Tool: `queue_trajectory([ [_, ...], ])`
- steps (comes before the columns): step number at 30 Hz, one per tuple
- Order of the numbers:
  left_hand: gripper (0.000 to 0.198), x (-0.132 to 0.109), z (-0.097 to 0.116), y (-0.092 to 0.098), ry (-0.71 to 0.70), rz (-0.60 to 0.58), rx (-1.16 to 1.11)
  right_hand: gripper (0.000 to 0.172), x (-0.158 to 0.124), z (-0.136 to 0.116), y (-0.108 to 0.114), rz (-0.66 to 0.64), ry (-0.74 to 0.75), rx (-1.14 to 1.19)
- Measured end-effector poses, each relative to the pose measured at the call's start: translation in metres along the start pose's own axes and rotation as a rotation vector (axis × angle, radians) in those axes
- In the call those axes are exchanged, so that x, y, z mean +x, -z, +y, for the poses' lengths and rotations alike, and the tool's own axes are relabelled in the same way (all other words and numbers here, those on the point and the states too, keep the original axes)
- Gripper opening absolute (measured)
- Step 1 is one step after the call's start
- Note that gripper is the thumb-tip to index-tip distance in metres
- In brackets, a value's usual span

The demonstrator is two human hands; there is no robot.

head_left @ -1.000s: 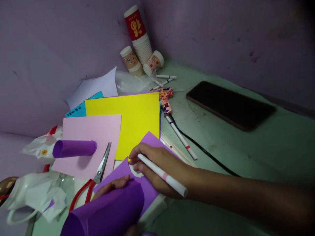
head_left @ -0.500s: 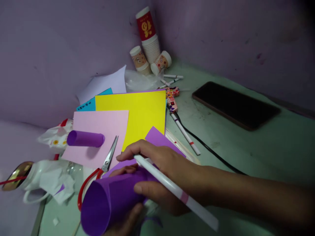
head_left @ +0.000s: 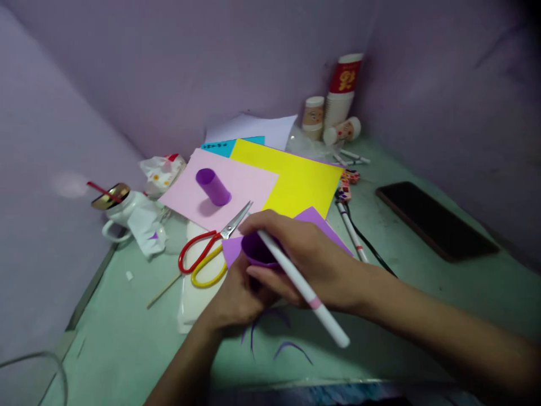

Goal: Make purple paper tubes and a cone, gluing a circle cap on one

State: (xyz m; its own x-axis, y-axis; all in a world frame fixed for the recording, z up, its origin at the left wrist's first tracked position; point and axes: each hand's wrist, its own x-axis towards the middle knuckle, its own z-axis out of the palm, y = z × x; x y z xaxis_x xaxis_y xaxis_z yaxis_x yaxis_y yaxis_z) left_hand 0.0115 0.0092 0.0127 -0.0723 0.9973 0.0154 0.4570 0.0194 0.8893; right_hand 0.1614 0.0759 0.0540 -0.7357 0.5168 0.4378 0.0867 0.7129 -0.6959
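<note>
My left hand (head_left: 234,299) is wrapped round a rolled purple paper tube (head_left: 256,251), held upright over the green table. My right hand (head_left: 308,262) rests on the tube's rim and grips a white marker pen (head_left: 304,290) with a pink band, its tip at the tube's opening. Under the hands lies a flat purple sheet (head_left: 315,223). A second purple tube (head_left: 213,186) lies on a pink sheet (head_left: 249,183). Red and yellow handled scissors (head_left: 209,251) lie just left of my hands.
A yellow sheet (head_left: 296,177), blue and white paper sit behind. Paper cups (head_left: 338,104) stand in the corner. A dark phone (head_left: 435,220) lies at right, a white pen (head_left: 350,231) and black cable beside it. A white mug (head_left: 120,211) and crumpled wrappers sit left. Purple paper slivers (head_left: 291,347) lie near.
The view has swung left and pulled back. The purple tube went from lying sideways in my left hand to standing upright, and my right hand with the pen moved onto its rim.
</note>
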Motion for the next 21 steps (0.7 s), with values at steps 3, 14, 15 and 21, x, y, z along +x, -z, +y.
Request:
queue_trajectory([
  [3, 0.056, -0.001, 0.001, 0.02, -0.095, -0.098, -0.426, 0.036, -0.001, -0.002, -0.002, 0.024, 0.028, -0.067],
  [14, 0.032, 0.003, -0.011, 0.033, -0.24, 0.322, -0.953, 0.043, -0.008, 0.0, -0.01, 0.077, 0.065, -0.325],
  [15, 0.032, 0.002, -0.01, 0.033, -0.265, 0.334, -0.908, 0.043, -0.008, 0.0, -0.011, 0.075, 0.07, -0.329],
  [21, 0.027, -0.006, 0.019, 0.033, -0.645, 0.339, -0.282, 0.046, -0.006, -0.001, -0.013, 0.077, 0.108, -0.293],
])
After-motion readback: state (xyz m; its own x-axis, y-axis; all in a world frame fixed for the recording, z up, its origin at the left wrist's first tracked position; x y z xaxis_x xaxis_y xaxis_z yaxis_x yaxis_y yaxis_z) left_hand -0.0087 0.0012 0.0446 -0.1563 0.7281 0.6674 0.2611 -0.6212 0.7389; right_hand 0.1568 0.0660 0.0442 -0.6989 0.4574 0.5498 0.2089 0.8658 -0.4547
